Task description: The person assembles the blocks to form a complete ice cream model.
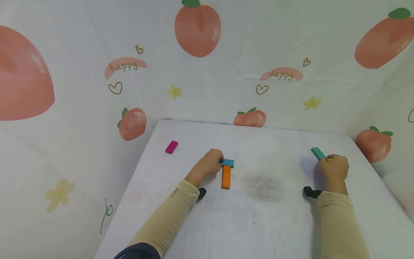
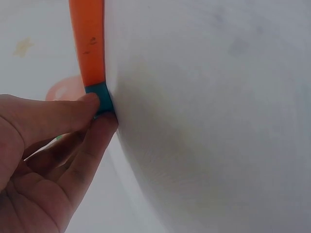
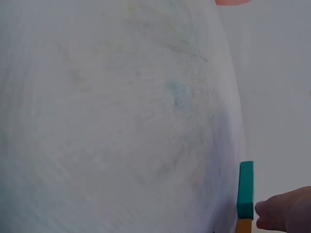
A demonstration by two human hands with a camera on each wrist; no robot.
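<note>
Pinching blue block [image 1: 228, 163] (left hand [image 1: 211, 162])

A white, smooth-edged, flat tabletop [image 1: 258, 230] runs from near to far, with a grey, blurry, roundish smudge [image 1: 262, 185] around its middle. Beyond it and to both sides hangs a white, faintly creased, printed backdrop [image 1: 226, 79], perhaps cloth, though its material is hard to tell. Large orange-pink, rounded printed peaches [image 1: 197, 32] with green leaves mark it at left, far middle and far right; smaller ones sit near the table's edges. Pink, curved brush-stroke labels [image 1: 125, 67] read "happy", among brown heart outlines [image 1: 115, 88] and yellow five-petalled flowers [image 1: 174, 92]. The light is soft and dull.
</note>
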